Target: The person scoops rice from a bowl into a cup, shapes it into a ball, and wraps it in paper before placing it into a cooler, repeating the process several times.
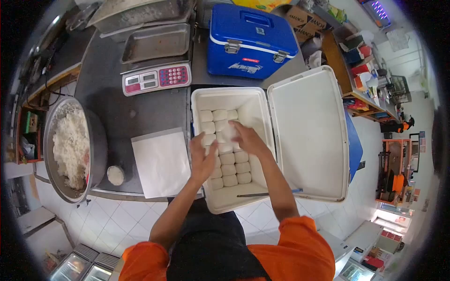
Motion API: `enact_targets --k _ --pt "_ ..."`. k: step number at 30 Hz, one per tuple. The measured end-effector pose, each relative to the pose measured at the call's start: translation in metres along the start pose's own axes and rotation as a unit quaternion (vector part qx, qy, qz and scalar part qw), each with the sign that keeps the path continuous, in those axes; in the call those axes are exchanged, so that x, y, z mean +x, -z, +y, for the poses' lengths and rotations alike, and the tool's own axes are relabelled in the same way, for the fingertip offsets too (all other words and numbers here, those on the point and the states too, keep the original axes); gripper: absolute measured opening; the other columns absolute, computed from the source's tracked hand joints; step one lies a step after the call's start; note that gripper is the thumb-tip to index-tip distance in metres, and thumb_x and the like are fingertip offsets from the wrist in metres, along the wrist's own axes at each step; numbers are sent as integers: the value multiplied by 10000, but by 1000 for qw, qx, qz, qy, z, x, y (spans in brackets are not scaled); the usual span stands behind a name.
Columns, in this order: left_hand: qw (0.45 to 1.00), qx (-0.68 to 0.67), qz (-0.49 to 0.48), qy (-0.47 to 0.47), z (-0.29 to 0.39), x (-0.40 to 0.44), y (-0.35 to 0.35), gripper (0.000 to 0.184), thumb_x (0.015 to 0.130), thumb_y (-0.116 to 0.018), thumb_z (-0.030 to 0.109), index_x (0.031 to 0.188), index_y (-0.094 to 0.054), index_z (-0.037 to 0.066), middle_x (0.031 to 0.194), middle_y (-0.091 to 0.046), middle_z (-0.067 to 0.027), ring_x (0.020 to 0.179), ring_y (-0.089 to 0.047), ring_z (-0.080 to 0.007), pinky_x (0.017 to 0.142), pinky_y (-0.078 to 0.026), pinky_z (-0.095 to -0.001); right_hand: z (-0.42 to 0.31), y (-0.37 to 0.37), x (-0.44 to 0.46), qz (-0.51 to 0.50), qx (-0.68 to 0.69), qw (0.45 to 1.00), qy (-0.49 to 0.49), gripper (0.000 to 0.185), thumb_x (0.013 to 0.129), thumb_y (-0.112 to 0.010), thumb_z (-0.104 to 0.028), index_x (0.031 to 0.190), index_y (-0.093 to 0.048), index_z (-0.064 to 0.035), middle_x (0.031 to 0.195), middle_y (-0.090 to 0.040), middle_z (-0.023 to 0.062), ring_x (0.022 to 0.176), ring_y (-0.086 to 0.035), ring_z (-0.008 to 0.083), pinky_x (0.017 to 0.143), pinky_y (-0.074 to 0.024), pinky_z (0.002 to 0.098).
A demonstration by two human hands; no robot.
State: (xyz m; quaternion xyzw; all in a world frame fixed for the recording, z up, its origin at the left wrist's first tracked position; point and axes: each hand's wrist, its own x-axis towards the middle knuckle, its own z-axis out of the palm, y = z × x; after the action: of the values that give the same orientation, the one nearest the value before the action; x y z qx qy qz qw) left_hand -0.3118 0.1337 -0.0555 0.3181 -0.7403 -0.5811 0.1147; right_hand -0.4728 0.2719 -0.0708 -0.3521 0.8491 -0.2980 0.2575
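Rows of pale, rounded dough pieces (228, 169) lie packed together inside a white-lined cooler box (257, 99). Over the left side of those rows is my left hand (202, 161), its thumb and fingers spread with nothing visibly gripped. Facing it from the other side, my right hand (249, 139) reaches over the middle rows, fingers apart and slightly blurred. Between the hands more dough shows, partly covered by my fingers; whether the fingertips touch it I cannot tell. The cooler's lid (307, 136) is swung back to the right.
White paper sheets (161, 161) lie left of the cooler, near a small tub of white powder (115, 175) and a large flour-filled bowl (96, 145). Behind are a digital scale (157, 78), a metal tray (157, 43) and a closed blue cooler (251, 44).
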Motion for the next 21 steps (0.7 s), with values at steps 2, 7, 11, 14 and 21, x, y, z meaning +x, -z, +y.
enact_targets --k 2,7,11,14,21 --pt "999 -37 21 10 -7 -8 21 413 1008 -548 244 1335 -507 -5 1322 -484 -176 1268 -446 -271 1074 -377 -383 57 -12 48 2 -176 984 27 554 821 -712 -91 1339 -516 -119 1088 -671 196 1097 -609 352 928 -486 431" --pt "964 -172 80 186 -27 -72 79 414 1020 -491 252 1365 -508 24 1364 -498 -134 1269 -479 -260 1041 -422 -400 159 -52 140 -75 -382 919 63 522 825 -720 -141 1325 -568 -154 1118 -692 143 1053 -632 350 897 -509 453" --pt "939 -170 104 281 -51 -118 108 466 1016 -441 311 1371 -497 14 1356 -508 -152 1284 -478 -263 1039 -422 -409 195 -58 179 -346 -261 900 40 536 838 -690 -202 1358 -563 -175 1181 -690 82 1124 -619 328 954 -502 443" --pt "891 -277 125 337 -75 -143 116 475 1018 -439 341 1382 -489 40 1347 -511 -160 1240 -493 -282 1065 -384 -462 215 -70 185 -407 -254 877 -15 500 891 -620 -266 1380 -554 -191 1210 -675 106 1179 -590 335 1002 -477 446" --pt "845 -319 183 388 -77 -163 119 528 1010 -445 368 1401 -457 14 1335 -522 -176 1243 -514 -272 1044 -400 -456 193 -111 116 -122 -258 958 -21 434 1009 -423 -360 1174 -635 -18 1157 -606 293 1116 -531 427 989 -424 502"
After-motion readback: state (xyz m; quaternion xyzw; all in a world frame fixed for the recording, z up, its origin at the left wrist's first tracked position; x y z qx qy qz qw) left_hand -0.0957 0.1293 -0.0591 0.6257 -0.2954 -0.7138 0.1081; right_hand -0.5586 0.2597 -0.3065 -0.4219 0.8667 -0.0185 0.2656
